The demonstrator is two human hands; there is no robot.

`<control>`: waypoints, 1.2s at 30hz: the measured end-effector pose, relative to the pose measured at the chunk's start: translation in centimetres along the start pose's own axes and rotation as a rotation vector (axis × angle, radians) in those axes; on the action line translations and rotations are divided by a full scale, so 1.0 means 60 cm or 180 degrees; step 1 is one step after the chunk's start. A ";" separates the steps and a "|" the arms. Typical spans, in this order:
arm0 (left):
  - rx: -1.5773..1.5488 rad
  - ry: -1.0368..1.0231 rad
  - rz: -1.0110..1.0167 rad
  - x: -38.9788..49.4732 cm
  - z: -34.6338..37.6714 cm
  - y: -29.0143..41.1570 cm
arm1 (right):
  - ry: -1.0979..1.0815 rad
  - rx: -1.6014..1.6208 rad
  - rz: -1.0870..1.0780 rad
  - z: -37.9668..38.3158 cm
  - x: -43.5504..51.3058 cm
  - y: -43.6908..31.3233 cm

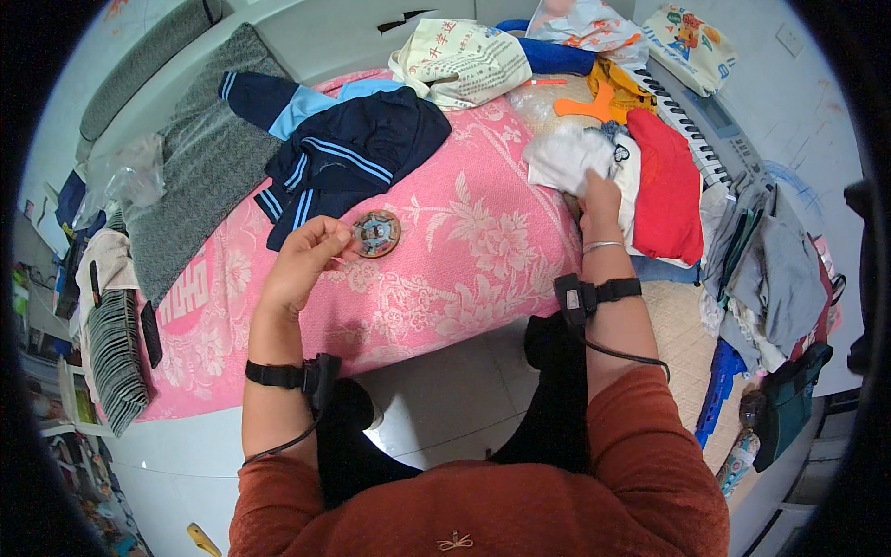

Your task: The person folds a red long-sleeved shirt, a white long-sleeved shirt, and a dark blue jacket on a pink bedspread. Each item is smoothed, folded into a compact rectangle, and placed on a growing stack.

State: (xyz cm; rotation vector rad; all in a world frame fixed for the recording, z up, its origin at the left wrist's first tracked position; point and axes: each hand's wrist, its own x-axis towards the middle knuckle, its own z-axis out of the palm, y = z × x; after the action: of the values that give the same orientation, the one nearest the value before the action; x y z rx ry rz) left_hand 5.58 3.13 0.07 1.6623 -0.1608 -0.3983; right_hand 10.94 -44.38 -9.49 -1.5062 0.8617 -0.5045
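My left hand [317,250] pinches the edge of a round printed disc [376,233] between thumb and fingers, low over a pink floral bedspread [480,244]. On the right, my right hand [600,202] grips a white cloth [567,159], probably a folded garment; its fingertips are hidden behind the hand. Beyond the disc lies a dark navy jacket [369,139] with light blue stripes, crumpled on the bedspread. Touching the white cloth's right side is a pale garment with a dark emblem, and past it a red garment [661,188].
Grey clothes [773,257] are heaped at the right, below an electronic keyboard [686,125]. A printed cloth bag [466,63] and an orange plastic piece [592,104] lie at the back. At left are a grey cushion [209,153] and a black remote [150,334].
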 end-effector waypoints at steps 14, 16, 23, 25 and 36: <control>0.0436 0.0836 0.0185 0.065 -0.060 -0.079 | -0.2256 -0.2101 -0.2406 0.100 -0.192 -0.005; 0.1528 0.1822 0.0217 0.088 -0.091 -0.106 | -0.2500 -0.2695 -0.2570 0.114 -0.215 0.016; 0.3293 0.2800 -0.0009 0.120 -0.147 -0.189 | -0.2398 -0.2938 -0.2445 0.138 -0.213 0.014; 0.2881 0.2551 -0.0131 0.131 -0.145 -0.191 | -0.2360 -0.2919 -0.2512 0.138 -0.213 0.014; -0.0344 -0.1053 0.0433 0.012 -0.007 0.030 | -0.3179 -0.0515 -0.0247 0.172 -0.240 0.009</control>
State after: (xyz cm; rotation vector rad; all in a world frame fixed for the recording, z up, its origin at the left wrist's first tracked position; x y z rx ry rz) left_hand 6.61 3.07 1.76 1.4609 -0.4874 -0.5667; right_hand 9.61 -26.71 -8.88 -1.6714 0.0545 0.2884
